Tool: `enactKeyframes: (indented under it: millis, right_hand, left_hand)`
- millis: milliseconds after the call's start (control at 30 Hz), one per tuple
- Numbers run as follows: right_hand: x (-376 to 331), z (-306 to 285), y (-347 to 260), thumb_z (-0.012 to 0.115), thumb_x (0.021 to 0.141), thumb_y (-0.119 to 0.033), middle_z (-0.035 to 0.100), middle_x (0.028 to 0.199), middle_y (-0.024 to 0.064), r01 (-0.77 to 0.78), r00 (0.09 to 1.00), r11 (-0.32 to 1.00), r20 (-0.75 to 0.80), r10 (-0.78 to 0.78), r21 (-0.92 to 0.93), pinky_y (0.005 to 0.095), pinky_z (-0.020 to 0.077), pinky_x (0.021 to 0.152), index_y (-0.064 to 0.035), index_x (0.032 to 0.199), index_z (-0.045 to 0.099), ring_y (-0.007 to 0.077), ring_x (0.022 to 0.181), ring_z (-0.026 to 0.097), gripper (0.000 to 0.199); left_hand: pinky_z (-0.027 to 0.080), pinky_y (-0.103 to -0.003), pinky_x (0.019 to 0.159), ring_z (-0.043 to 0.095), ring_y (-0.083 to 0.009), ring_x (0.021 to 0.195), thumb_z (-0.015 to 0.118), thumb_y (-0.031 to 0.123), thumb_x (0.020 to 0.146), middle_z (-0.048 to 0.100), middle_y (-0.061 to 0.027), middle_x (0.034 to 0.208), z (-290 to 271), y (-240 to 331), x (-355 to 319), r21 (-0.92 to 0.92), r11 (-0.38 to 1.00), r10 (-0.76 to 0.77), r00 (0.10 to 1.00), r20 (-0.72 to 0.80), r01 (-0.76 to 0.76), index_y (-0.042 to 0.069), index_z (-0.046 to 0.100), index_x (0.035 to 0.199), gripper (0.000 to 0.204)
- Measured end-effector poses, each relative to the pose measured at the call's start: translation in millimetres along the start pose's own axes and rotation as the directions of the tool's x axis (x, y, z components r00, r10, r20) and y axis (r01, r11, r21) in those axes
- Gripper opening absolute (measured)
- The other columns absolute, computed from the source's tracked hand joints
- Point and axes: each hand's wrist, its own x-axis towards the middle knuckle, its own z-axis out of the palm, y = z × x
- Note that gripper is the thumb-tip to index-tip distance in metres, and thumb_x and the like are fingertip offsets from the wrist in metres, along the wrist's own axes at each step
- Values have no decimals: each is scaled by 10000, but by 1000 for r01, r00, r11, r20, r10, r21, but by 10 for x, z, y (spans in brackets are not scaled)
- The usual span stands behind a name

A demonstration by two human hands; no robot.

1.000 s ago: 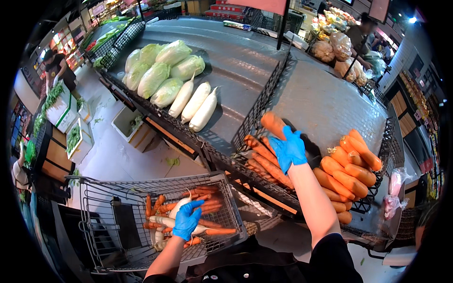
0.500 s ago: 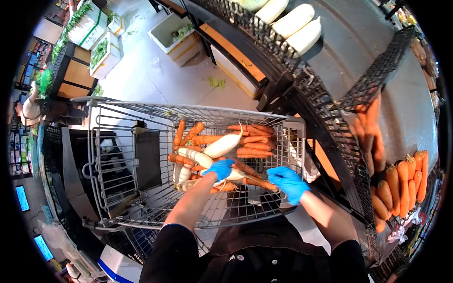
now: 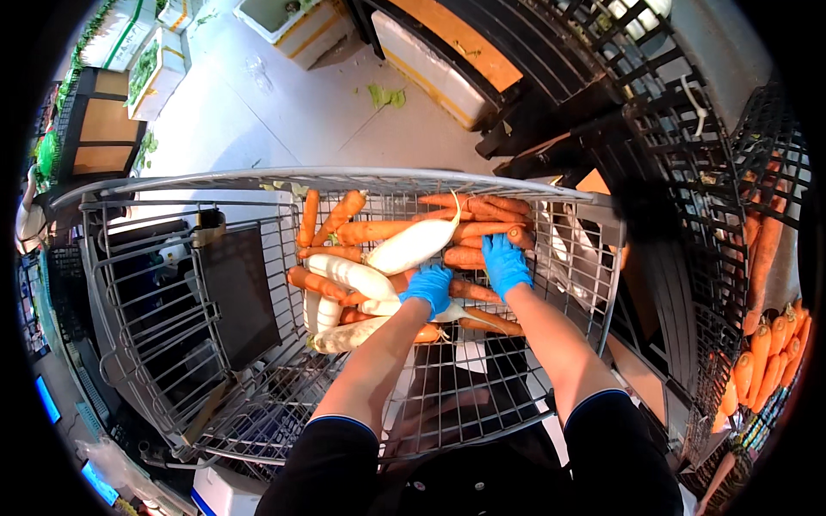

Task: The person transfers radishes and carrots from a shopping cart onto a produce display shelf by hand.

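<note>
Both of my hands wear blue gloves and reach down into a wire shopping cart (image 3: 249, 178) of carrots and white radishes. My left hand (image 3: 428, 289) is closed among the vegetables, over a white radish (image 3: 379, 306) and a carrot; its fingertips are hidden. My right hand (image 3: 506, 262) lies with fingers curled over a carrot (image 3: 465, 257) on the right of the pile. A large white radish (image 3: 415, 247) with a thin root rests between carrots, and another radish (image 3: 351, 277) lies left of my left hand. Several carrots (image 3: 486, 206) are stacked at the far right.
Right of the cart stands a black mesh-sided display stand (image 3: 688, 129) with carrots (image 3: 779, 353) heaped on it. White foam boxes (image 3: 310, 39) stand on the floor beyond the cart. Leaf scraps (image 3: 387, 96) lie on the floor.
My right hand has moved from above the cart's right side down and left onto the carrots. My left hand has shifted slightly over the pile. The view has come closer to the cart.
</note>
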Motion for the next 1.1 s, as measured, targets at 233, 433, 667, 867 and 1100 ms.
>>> enactKeyframes:
  millis: [233,433,667,867,1100]
  right_hand:
    - [21,58,13,507,601,-140,491,780,97,-43,997,994,-71,36,-101,284,368,656,-39,821,436,191,733,480,252]
    - [-167,-364,63,592,476,-156,506,699,156,-363,877,738,475,65,569,311,435,513,25,814,417,241,595,520,422]
    - [-636,-547,332,613,473,-5,478,729,72,-610,785,-143,570,-242,779,234,395,519,45,861,447,128,621,467,425]
    - [-1079,-1131,581,577,456,3,477,846,89,-434,893,-491,290,-344,755,269,382,706,12,1016,371,166,777,475,597]
    - [-1450,-1447,652,573,473,-10,477,814,97,-367,910,-754,43,-412,545,298,361,723,-1,1048,333,198,774,468,623]
  left_hand:
    - [387,-346,668,461,-291,789,534,241,534,490,-152,821,-197,-98,-104,-38,992,122,985,119,-118,39,497,800,336]
    - [382,-279,688,482,-199,773,467,254,676,515,-75,821,-234,-399,-491,-739,644,409,905,118,-195,19,484,903,328]
    - [390,-206,589,453,-106,742,491,207,648,502,-53,858,-469,-403,-1028,-930,315,284,916,284,191,37,477,950,347]
    - [252,-297,848,397,-201,944,521,212,609,456,-134,973,-587,-285,-1224,-991,96,384,915,119,89,-30,439,968,441]
    - [310,-266,806,396,-184,953,503,125,594,422,-125,1015,-835,53,-1286,-626,717,294,947,-129,-307,52,359,1077,510]
